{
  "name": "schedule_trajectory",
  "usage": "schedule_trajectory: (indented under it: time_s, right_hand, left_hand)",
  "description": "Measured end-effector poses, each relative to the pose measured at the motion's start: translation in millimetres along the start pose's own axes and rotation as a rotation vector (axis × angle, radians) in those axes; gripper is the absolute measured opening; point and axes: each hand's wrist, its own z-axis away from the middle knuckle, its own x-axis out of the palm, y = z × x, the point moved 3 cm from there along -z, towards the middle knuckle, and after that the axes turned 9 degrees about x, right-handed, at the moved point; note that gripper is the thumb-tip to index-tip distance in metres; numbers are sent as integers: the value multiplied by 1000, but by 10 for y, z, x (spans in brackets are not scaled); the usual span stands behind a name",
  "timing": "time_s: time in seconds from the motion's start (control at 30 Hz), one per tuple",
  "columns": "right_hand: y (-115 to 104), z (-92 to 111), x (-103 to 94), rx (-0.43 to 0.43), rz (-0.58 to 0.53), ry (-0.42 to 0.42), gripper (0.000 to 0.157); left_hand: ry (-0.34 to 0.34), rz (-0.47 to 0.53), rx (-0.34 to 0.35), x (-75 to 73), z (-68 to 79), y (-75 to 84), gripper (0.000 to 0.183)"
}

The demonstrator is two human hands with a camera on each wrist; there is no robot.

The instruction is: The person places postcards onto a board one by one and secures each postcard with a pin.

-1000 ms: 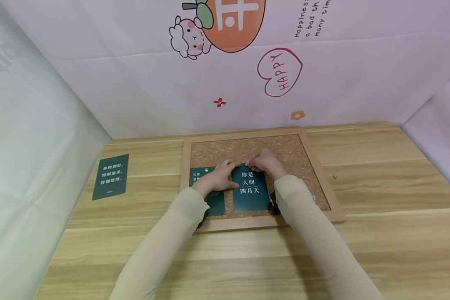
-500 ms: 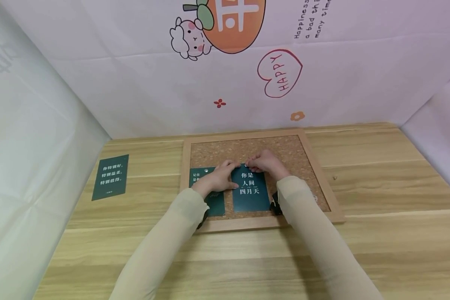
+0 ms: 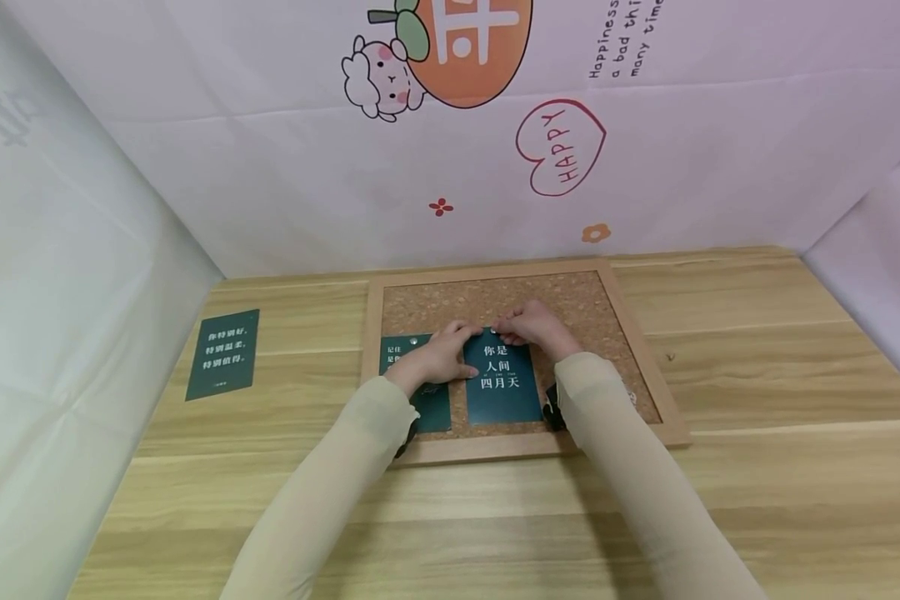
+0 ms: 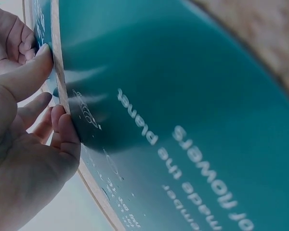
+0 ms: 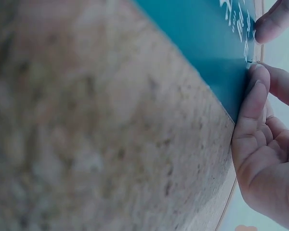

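Note:
In the head view a dark green card point(image 3: 504, 404) with white characters lies on the framed cork board point(image 3: 577, 304). My left hand point(image 3: 435, 357) rests over its left side, thumb and forefinger spread with their tips on the card. At the card's top edge my right hand point(image 3: 536, 323) pinches a small, shiny pushpin point(image 3: 493, 331). The right wrist view shows that thumb and forefinger point(image 5: 260, 77) meeting right at the card's surface. A second green card point(image 3: 437, 410) lies to the left, partly hidden under my left hand and wrist, with a silver pushpin point(image 3: 413, 341) at its top.
A third green card point(image 3: 221, 354) lies on the wooden table point(image 3: 285, 392) to the left of the board. Some small clear things point(image 3: 632, 397) sit at the cork's right side, partly behind my right sleeve. A white printed cloth point(image 3: 307, 192) hangs behind the table.
The right hand has shifted very slightly right and down at the card's top edge, still pinching the pushpin. The left hand and the cards stay put.

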Motion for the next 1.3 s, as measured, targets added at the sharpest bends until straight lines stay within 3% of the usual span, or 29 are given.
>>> schedule_trajectory:
  time_s: [1.3]
  right_hand:
    - [-3,12,-11,23,0,-3,22]
  left_hand:
    - [-7,8,4,-4,6,-4,66]
